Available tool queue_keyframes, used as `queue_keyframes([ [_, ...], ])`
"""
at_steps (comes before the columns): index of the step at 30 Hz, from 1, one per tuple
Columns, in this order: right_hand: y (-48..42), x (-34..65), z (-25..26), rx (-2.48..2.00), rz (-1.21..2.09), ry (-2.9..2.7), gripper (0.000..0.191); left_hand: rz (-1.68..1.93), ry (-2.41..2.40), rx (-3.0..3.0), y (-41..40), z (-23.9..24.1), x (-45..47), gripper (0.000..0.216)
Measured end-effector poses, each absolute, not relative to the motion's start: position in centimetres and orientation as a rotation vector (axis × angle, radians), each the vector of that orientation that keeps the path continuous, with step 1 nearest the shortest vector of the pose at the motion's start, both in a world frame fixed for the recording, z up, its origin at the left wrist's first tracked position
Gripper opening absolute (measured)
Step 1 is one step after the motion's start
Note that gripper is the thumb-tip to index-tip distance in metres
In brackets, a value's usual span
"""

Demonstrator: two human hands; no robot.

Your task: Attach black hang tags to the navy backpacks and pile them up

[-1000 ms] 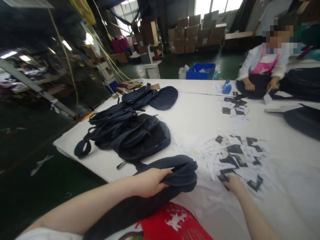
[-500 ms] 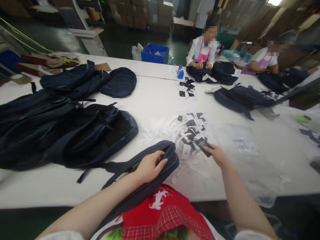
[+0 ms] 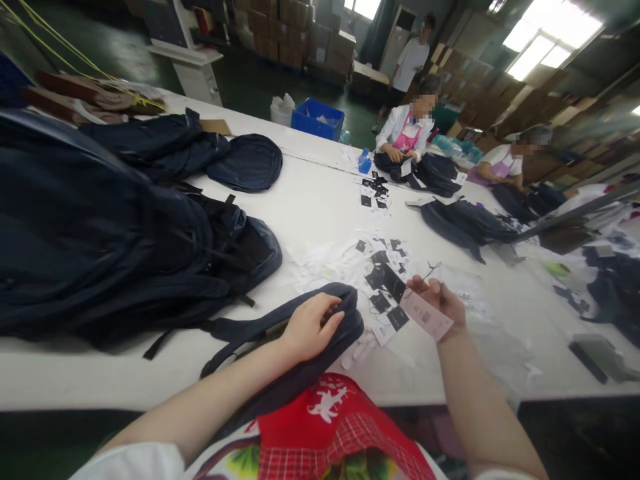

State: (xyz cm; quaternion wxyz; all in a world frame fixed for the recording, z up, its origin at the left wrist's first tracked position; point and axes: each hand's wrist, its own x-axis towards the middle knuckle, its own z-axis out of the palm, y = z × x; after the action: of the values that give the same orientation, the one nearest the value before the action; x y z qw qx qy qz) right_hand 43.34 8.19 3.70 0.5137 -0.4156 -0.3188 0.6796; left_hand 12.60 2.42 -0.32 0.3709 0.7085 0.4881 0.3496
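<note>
My left hand [image 3: 310, 327] is closed on the top edge of a dark navy backpack [image 3: 300, 333] that lies at the table's near edge, partly over my lap. My right hand [image 3: 440, 300] is raised a little above the table and pinches a white and black hang tag [image 3: 425, 315] with a thin string. Just left of that hand lies a scattered pile of black and white tags [image 3: 375, 267] on the white table [image 3: 320, 207].
A heap of navy backpacks [image 3: 100, 227] fills the left of the table, with more [image 3: 245, 162] behind. Two seated people [image 3: 407, 130] work on backpacks [image 3: 465, 220] at the far side. A blue crate [image 3: 317, 119] and stacked cartons stand beyond; another person stands there.
My right hand has lifted off the tag pile with one tag pinched in it. The view has swung right and down. My left hand keeps its hold on the backpack.
</note>
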Motion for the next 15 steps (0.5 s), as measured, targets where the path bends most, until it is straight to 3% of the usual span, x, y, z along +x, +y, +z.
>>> queue_keyframes([
  [10,8.5,36.2,0.1,-0.837,2.129,-0.965,0.024,1.309,1.384,1.861,2.5,3.9,16.0,0.031],
  [15,8.3,35.3,-0.6,-0.946,2.189,-1.270,0.031,1.263,1.484,1.735,1.4,3.6,18.0,0.035],
])
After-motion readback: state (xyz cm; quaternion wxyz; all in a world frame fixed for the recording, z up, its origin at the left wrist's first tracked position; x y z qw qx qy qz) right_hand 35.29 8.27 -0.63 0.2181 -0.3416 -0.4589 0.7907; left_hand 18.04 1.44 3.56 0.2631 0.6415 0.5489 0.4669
